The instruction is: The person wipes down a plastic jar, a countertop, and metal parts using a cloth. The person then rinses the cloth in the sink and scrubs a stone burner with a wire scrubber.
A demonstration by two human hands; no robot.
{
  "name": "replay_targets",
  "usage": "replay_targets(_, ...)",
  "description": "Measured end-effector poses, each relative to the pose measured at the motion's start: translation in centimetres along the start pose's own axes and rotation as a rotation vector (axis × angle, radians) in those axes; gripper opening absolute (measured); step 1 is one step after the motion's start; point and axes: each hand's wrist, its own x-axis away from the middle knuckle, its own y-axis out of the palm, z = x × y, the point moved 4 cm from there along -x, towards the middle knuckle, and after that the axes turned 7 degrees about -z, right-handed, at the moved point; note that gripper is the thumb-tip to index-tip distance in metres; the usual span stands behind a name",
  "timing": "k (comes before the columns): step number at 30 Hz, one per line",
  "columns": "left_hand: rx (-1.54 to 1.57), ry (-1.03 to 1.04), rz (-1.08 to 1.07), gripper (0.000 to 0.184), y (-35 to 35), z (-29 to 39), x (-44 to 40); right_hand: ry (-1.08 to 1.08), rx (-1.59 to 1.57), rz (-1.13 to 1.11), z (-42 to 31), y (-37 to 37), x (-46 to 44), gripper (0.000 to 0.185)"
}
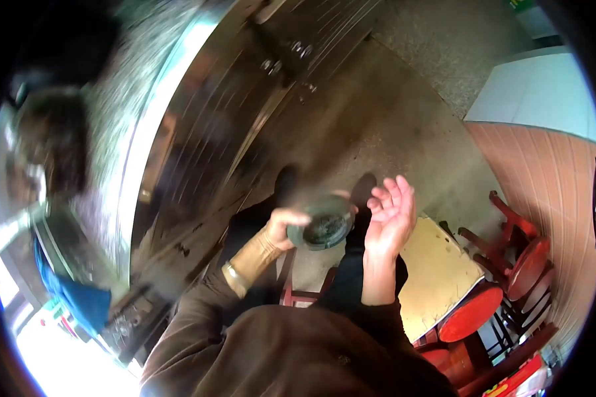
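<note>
A round dark green dish [321, 223], shallow and ashtray-like, is gripped at its left rim by my left hand [286, 227], with the thumb over the edge. Dark specks or marks show in its middle, too blurred to make out. To the right of the dish, my right hand [392, 215] is raised with its palm up and fingers apart, holding nothing and not touching the dish. Both hands are above my lap. A yellowish band sits on my left wrist.
A pale yellow board [437, 274] lies right of my legs, beside red round stools [471, 313]. A tiled wall [533, 178] stands at the right. Dark wooden furniture [212, 112] runs along the left, with a blue cloth [86, 301] at the lower left.
</note>
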Motion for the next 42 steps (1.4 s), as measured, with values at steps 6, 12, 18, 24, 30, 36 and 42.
replay_targets(6,0.204,-0.187,0.072,0.102,-0.9,-0.1,-3.8,-0.021,0.032,0.096,-0.1,0.1,-5.1,0.046)
replay_targets(12,0.238,-0.405,0.605,0.025,-5.8,-5.1,2.6,0.165,0.447,0.007,7.1,-2.1,-5.4,0.036)
replay_targets(18,0.148,-0.487,0.093,0.082,5.7,4.0,6.7,0.166,0.573,-0.336,-8.0,14.8,1.8,0.024)
replay_targets(24,0.112,-0.240,0.112,0.083,18.0,11.3,9.6,-0.732,0.178,-1.618,-34.8,44.0,16.3,0.025)
replay_targets(30,0.216,0.007,0.090,0.081,24.1,15.6,12.0,-0.425,-0.295,-2.262,-38.2,52.7,31.3,0.027)
replay_targets(36,0.293,0.246,0.112,0.080,26.8,17.7,13.4,-0.238,-0.411,-2.441,-38.3,53.5,35.8,0.032)
replay_targets(42,0.319,0.529,0.191,0.079,30.2,15.5,15.1,-0.075,-0.511,-2.565,-40.2,49.6,36.9,0.038)
